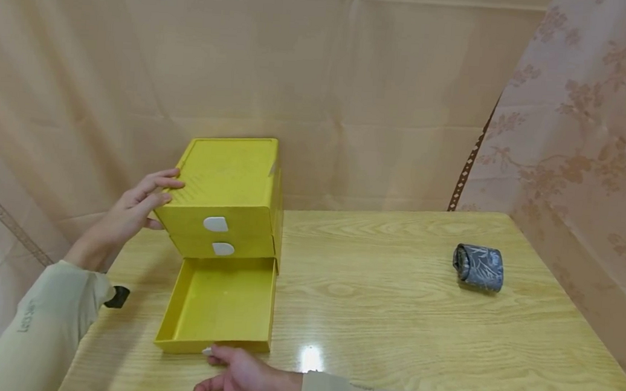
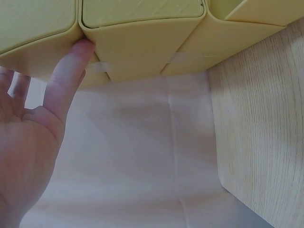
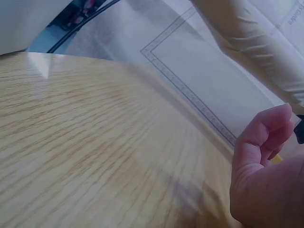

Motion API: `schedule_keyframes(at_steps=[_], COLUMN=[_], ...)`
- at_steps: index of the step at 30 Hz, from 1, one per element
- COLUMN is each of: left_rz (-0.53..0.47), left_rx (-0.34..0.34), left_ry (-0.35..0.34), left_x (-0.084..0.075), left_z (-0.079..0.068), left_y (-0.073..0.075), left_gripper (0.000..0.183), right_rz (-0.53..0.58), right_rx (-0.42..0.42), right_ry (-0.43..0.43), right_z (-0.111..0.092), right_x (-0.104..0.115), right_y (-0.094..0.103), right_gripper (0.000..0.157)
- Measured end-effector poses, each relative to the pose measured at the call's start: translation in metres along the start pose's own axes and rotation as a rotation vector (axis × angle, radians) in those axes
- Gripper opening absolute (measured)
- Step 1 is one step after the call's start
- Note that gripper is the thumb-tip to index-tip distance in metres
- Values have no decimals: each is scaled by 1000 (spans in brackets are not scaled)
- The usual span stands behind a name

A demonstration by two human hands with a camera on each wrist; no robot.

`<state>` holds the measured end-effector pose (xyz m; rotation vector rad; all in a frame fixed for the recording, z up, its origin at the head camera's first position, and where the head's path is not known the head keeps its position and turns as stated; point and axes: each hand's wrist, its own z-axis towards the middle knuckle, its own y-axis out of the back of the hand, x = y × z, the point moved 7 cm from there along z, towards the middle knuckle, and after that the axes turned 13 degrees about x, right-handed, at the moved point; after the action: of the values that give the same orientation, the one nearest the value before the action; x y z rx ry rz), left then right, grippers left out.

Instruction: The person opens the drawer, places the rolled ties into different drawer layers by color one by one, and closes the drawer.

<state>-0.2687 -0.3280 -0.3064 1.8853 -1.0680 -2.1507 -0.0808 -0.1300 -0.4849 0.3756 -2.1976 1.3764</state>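
Your left arm reaches up from the lower left, and the left hand [image 1: 140,204] lies against the left side of the yellow cabinet [image 1: 224,171], its fingers fairly straight over the top edge and pressing rather than clenched. In the left wrist view, you have one fingertip resting at a seam of the cabinet, while other fingers are partly cut off by the picture's left edge. Your right forearm comes in low from the right, and the right hand [image 1: 248,382] pinches the white handle [image 1: 206,351] between thumb and forefinger, the other fingers loosely bent below. That handle belongs to the bottom drawer [image 1: 226,307], which stands out from the cabinet towards you, above the worktop [image 1: 370,308]; the two upper drawers are closed. Your fingers cover most of the handle, and the lower fingers run off the bottom of the head view. The right wrist view shows only a sliver of yellow behind your hand, and the pale bit at your thumb tip is hard to make out. A dark patterned roll [image 1: 479,268] lies well apart on the right; its inside is too dim to read.
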Motion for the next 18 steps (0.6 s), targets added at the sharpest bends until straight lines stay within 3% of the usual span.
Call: schedule_keyframes(at_steps=[8, 18], left_rz=[-28, -8], left_rx=[9, 19], left_ry=[-20, 6], left_x=[0, -1], left_z=[2, 1], left_y=[0, 0], left_gripper=[39, 40], right_rz=[22, -7], right_rx=[-23, 41], right_ry=[6, -42], right_z=[3, 0], right_x=[3, 2], right_y=[2, 1], right_gripper=[37, 40])
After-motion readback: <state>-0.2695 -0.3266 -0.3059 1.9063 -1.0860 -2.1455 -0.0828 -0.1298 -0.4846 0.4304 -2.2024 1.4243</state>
